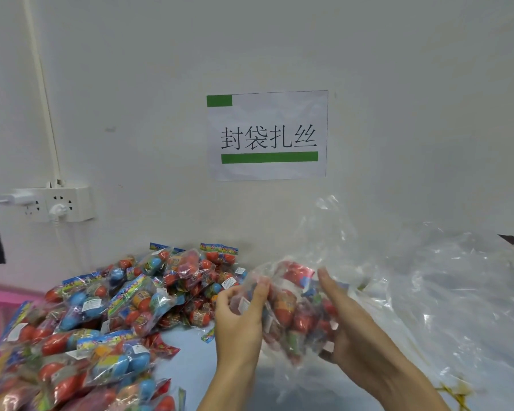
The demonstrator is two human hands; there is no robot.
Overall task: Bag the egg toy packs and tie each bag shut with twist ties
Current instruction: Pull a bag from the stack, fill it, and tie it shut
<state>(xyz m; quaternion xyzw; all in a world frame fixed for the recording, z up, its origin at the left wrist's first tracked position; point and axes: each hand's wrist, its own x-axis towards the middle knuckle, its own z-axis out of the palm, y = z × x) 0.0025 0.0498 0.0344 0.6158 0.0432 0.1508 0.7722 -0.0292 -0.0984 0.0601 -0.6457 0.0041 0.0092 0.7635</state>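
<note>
While both hands grip the same bundle, I read this as the filling stage of one bag: my left hand [238, 318] pinches the near-left side of a clear bag [324, 232] and my right hand [347, 330] cups it from underneath and the right, fingers closed on the plastic. Between the hands sit several egg toy packs [291, 310], red eggs mostly, already inside the film as far as I can tell, though motion blur smears the edges. The bag's mouth stands loose and open above the hands, so it is not gathered and not tied. Low and to the right of my right hand something yellow and thin [457, 393] lies on the tabletop [190, 366]; these may be twist ties, but I cannot be sure. Further right spreads crumpled clear plastic [457, 292], probably spare bags. To the left of my left hand a big pile of loose packs [95, 315] covers the tabletop, so most of the job remains. I see no finished, tied bag anywhere
</note>
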